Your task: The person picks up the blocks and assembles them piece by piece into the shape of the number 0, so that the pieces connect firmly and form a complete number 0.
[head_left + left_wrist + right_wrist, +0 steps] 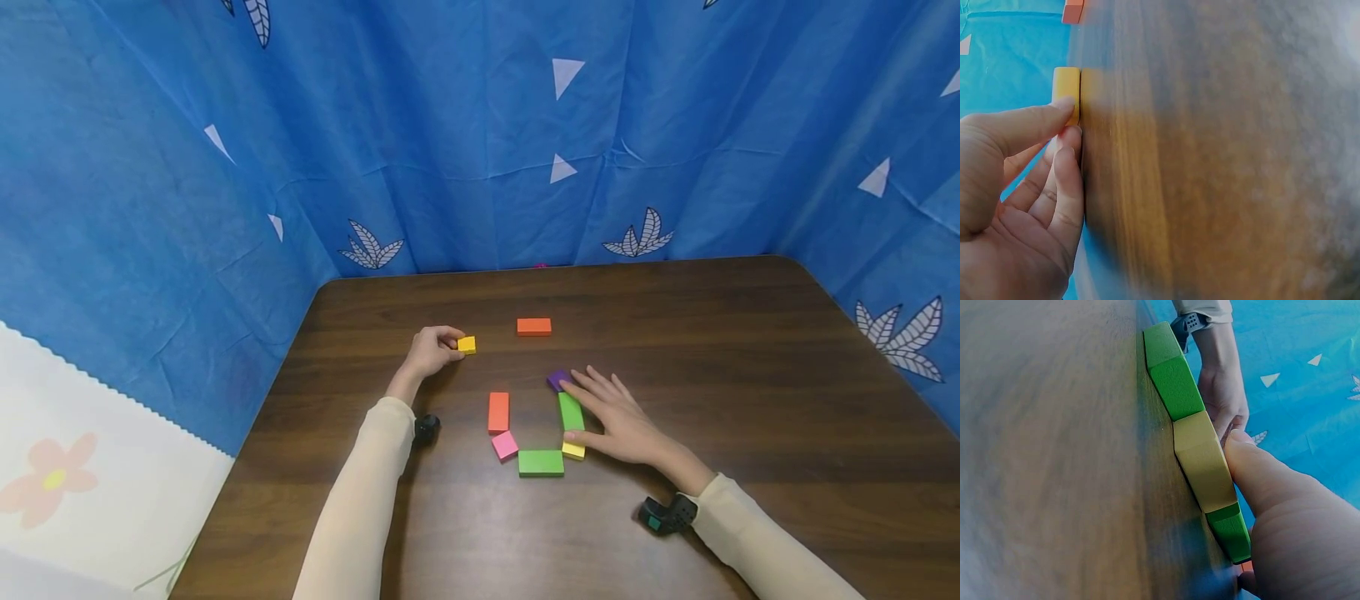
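My left hand pinches a small yellow block on the left part of the table. In the left wrist view the thumb lies on this block, with the fingers curled just below. Spread over the right side of a block arrangement is my right hand, its fingers fairly straight. Its fingertips reach a purple block and a long green block. The thumb touches a second yellow block, also seen in the right wrist view between two green blocks.
Another green block lies along the near side, beside a tilted pink block. An orange-red block stands lengthwise on the left, and another orange-red block lies farther back. A blue curtain hangs behind the dark wooden table.
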A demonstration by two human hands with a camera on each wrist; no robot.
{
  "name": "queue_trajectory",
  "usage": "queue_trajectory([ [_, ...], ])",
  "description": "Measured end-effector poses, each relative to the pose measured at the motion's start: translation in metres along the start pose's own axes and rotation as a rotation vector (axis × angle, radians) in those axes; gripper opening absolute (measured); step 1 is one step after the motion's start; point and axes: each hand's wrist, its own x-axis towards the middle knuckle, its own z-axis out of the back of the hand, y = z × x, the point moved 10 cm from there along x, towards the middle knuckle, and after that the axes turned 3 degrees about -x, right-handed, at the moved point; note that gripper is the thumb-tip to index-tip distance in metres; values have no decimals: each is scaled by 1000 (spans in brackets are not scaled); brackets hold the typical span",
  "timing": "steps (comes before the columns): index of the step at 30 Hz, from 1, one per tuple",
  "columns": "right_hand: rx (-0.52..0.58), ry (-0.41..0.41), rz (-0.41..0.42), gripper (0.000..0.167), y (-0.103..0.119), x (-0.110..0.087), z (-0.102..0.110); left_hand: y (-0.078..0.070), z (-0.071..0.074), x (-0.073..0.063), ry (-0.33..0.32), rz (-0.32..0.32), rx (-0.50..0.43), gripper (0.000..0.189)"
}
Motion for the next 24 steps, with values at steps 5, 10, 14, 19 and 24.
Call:
queue_trajectory([
  [5,-1,6,-5,82,1,0,0,1,1,0,-3,5,4,32],
  [10,2,8,-1,82,1,0,0,-6,-4,-4,18,-29,36,30],
  [14,-7,1,6,82,1,0,0,-22,-16,-10,79,-107,78,28],
  [19,-1,-1,7,82,1,0,1,-40,-34,-20,175,-194,148,26],
  [24,-1,9,0,81,0,0,0,-48,-48,-28,239,-217,180,26],
])
